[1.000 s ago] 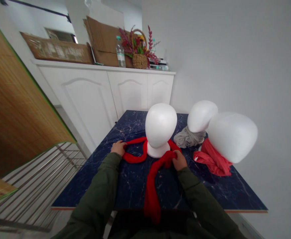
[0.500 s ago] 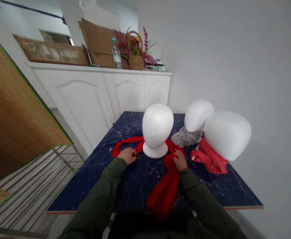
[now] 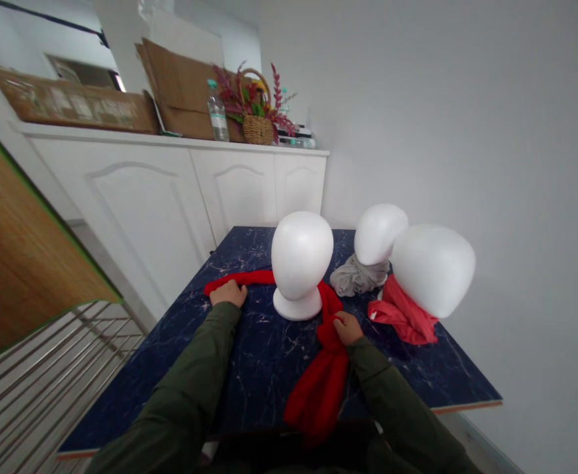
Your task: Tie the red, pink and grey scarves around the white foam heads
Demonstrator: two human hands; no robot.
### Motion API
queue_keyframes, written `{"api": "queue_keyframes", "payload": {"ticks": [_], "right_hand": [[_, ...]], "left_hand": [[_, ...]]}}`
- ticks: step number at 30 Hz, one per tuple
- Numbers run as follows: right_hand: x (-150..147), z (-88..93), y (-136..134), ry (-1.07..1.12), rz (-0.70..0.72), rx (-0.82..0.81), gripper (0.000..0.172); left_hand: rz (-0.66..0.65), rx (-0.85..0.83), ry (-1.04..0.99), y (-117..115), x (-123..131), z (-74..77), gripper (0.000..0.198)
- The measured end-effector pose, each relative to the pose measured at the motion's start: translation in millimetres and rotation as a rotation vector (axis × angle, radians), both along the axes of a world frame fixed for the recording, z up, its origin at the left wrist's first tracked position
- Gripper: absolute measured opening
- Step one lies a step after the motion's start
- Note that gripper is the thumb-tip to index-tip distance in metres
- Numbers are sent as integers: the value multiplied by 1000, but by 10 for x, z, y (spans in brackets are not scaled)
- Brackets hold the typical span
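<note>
Single head-worn view, looking forward and down across counter (image 3: 269,355) at close range (sleeves fill lower frame); white cabinet (image 3: 180,191) and wall behind.

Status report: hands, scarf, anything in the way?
Left hand grips red scarf end; right hand bunches it beside foam head. Two more foam heads crowd right.

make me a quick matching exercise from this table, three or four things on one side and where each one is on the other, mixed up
Things:
1. red scarf
2. grey cloth
3. coral scarf
4. flower basket

Places:
A. on the white cabinet
B. at the base of the far foam head
C. under the rightmost foam head
D. behind the nearest foam head, an end in each hand

Pairs: 1-D, 2-B, 3-C, 4-A
</note>
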State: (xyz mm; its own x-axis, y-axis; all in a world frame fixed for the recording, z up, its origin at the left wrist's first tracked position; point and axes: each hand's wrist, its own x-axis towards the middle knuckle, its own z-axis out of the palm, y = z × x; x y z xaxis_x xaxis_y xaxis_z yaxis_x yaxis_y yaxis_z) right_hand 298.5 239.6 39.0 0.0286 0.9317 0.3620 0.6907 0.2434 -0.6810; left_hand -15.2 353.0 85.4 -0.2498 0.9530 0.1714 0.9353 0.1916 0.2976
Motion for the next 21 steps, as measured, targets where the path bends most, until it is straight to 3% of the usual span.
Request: {"api": "queue_keyframes", "payload": {"ticks": [2, 4, 8, 10, 15, 18, 21], "right_hand": [[-10, 7, 13, 5, -1, 9, 19], [-24, 11, 28, 16, 10, 14, 19], [-41, 19, 45, 31, 18, 17, 18], [-37, 25, 42, 27, 14, 19, 17], [-14, 34, 37, 5, 16, 13, 17], [0, 23, 44, 2, 33, 0, 17], [8, 9, 44, 5, 71, -14, 15]], "left_hand": [[22, 57, -9, 27, -1, -5, 42], [-38, 153, -57, 81, 41, 20, 42], [-511, 276, -294, 212, 365, 76, 41], [-641, 266, -391, 224, 608, 45, 36], [-653, 343, -591, 60, 998, -224, 40], [-723, 344, -743, -51, 990, -347, 49], [-799, 297, -725, -144, 944, -348, 72]]}}
